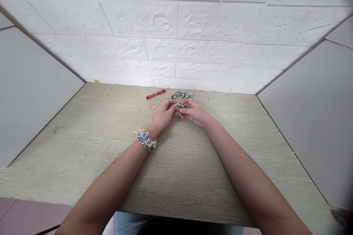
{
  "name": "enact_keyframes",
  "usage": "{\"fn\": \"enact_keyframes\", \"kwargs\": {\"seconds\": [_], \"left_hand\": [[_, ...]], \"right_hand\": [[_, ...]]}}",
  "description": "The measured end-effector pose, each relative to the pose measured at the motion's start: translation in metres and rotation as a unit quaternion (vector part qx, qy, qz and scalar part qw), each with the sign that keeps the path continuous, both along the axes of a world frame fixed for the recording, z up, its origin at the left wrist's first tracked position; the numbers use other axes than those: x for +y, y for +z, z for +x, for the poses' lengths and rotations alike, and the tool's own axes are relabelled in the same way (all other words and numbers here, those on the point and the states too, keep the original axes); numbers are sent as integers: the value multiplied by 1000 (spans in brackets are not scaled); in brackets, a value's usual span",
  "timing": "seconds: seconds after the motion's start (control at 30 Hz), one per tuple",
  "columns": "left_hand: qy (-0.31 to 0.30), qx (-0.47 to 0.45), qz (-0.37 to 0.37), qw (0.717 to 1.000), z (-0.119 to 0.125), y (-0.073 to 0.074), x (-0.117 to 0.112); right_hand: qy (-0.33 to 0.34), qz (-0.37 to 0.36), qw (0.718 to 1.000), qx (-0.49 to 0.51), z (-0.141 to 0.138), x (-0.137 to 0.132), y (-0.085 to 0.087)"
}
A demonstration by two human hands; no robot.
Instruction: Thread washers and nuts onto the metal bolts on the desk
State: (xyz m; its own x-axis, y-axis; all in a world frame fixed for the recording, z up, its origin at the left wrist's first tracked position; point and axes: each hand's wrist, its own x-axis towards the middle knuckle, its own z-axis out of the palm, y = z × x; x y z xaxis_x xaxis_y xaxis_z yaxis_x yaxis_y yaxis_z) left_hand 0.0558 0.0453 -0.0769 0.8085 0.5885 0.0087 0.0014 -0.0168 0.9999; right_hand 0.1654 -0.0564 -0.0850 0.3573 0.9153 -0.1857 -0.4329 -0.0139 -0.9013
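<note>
A small metal bolt (180, 105) is held between my two hands, just above the wooden table. My left hand (165, 113) is closed, its thumb and fingertips pinching the left end of the bolt. On the other side my right hand (193, 113) pinches the right end with its fingers curled. The fingertips partly cover the bolt, so I cannot make out whether a nut or washer sits on it. Just beyond the hands lie several metal bolts and nuts (172, 96), with a round washer (178, 94) among them.
A red marker pen (155, 94) lies left of the hardware. Near it is a small white scrap (155, 106). The table (176, 176) meets a white brick-pattern wall (176, 51) at the back, and grey panels (33, 91) close off both sides.
</note>
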Motion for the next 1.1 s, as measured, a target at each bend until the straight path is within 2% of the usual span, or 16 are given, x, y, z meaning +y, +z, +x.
{"fn": "enact_keyframes", "kwargs": {"seconds": [0.13, 0.3, 0.43, 0.8, 0.9, 1.1], "left_hand": [[-6, -7, 10, 1000, -1, 2, 0], [-7, -7, 24, 1000, -2, 0, 0], [-11, -13, 26, 1000, -1, -3, 2], [7, -7, 0, 1000, 1, -5, 2], [6, -11, -7, 1000, 0, -2, 0], [5, -9, 7, 1000, -1, 1, -3]], "right_hand": [[-33, -61, 997, -43, -3, 3, 5], [-19, -141, 989, -39, -5, 7, 10], [-1, -114, 992, -55, -5, 7, 7], [-35, -24, 999, -27, -4, 4, 0], [-50, -38, 998, -18, -4, 4, 4], [-30, -112, 993, 3, -6, 11, 10]]}}
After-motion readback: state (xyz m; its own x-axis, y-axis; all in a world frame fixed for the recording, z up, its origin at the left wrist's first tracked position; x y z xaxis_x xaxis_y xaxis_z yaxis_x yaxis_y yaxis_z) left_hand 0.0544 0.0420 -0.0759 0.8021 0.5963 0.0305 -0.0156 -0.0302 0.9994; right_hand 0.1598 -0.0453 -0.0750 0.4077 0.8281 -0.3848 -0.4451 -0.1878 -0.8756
